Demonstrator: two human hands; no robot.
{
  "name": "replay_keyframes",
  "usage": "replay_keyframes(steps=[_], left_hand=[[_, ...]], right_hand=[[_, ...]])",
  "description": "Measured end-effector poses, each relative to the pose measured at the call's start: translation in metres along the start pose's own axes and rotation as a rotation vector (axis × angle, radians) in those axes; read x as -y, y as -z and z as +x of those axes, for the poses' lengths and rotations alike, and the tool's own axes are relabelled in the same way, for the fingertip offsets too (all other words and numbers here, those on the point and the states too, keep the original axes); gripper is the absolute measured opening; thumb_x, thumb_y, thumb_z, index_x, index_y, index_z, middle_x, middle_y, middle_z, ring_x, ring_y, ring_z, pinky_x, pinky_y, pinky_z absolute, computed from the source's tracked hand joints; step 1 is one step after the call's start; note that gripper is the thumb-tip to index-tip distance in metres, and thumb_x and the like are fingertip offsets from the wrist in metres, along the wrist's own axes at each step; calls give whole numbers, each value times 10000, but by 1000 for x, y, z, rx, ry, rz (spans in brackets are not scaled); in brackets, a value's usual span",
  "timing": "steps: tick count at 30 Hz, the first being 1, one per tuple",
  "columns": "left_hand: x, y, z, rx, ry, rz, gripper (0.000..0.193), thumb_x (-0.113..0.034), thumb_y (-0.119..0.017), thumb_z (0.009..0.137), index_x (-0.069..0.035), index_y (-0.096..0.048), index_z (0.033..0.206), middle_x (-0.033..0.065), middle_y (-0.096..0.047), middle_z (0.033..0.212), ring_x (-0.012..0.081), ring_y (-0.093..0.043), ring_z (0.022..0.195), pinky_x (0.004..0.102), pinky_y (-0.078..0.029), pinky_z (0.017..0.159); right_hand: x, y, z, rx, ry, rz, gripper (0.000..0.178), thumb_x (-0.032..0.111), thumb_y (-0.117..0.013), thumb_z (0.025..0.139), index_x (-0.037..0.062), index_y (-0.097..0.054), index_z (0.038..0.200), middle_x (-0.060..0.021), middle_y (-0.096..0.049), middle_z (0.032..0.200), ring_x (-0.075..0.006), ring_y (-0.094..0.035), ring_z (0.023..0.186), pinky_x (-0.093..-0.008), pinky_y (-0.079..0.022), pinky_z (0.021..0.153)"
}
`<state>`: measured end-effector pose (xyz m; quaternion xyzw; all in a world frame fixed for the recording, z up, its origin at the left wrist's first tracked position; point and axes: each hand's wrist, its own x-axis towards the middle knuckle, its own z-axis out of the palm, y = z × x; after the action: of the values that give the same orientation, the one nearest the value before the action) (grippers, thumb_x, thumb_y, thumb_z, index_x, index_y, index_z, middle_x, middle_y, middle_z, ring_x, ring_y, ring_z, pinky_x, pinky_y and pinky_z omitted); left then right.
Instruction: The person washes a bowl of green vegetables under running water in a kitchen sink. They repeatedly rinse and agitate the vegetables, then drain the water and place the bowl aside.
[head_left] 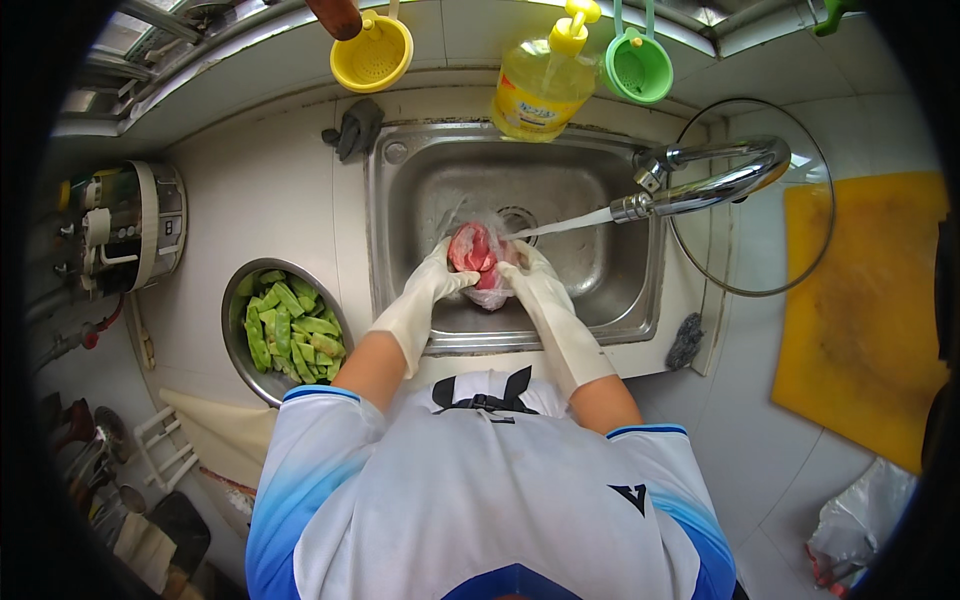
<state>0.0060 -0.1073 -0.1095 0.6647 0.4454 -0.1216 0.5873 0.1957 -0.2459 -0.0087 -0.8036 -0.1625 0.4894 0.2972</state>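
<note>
Over the steel sink (590,200) I hold a piece of raw red meat (472,247) in a clear plastic bag (488,298). A cream rubber glove covers each hand. My left hand (436,274) grips the left side of the meat, thumb across its front. On the other side my right hand (530,272) is closed on the bag and the meat's edge; some of its fingers are hidden. From the chrome faucet (720,175) at the right, a stream of water (570,224) runs toward the bag's upper right.
Left of the sink stands a steel bowl (233,345) of cut flat green beans (290,325). A yellow soap bottle (540,90) is behind the sink, a grey cloth (358,128) at its back left corner. Rightward are a glass lid (770,240), a scouring pad (686,342) and a yellow cutting board (860,310).
</note>
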Motion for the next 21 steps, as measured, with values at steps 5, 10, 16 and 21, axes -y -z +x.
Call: replay_keyframes(steps=[5, 10, 16, 21], left_hand=[[-38, 17, -59, -146, -96, -287, 732, -127, -769, 991, -27, -417, 1625, 177, -608, 1527, 248, -628, 1369, 358, -478, 1175], [-68, 37, -122, -167, -148, -785, 534, -153, -750, 1033, -39, -542, 1512, 127, -659, 1451, 197, -625, 1338, 343, -519, 1118], [-82, 37, -190, 22, -263, -1113, 546, -317, -696, 1081, -42, -536, 1523, 110, -670, 1438, 193, -675, 1261, 363, -552, 1072], [-149, 37, -223, 142, -397, -1154, 458, -283, -675, 1097, -33, -595, 1473, 108, -698, 1394, 190, -699, 1200, 358, -556, 1006]], right_hand=[[20, 51, -36, -27, -74, -273, 529, 376, -621, 1034, 104, -638, 1488, -150, -685, 1459, -264, -685, 1310, -383, -500, 1144], [-23, 65, -30, 57, 131, 16, 486, 269, -629, 1069, 30, -611, 1491, -143, -701, 1379, -214, -689, 1227, -340, -518, 1082], [35, 76, -79, 198, 225, 211, 448, 259, -610, 1106, 14, -613, 1481, -153, -709, 1381, -224, -696, 1221, -353, -550, 1056], [80, 100, -117, 398, 341, 396, 435, 253, -612, 1111, 0, -618, 1465, -189, -740, 1324, -233, -737, 1165, -337, -594, 995]])
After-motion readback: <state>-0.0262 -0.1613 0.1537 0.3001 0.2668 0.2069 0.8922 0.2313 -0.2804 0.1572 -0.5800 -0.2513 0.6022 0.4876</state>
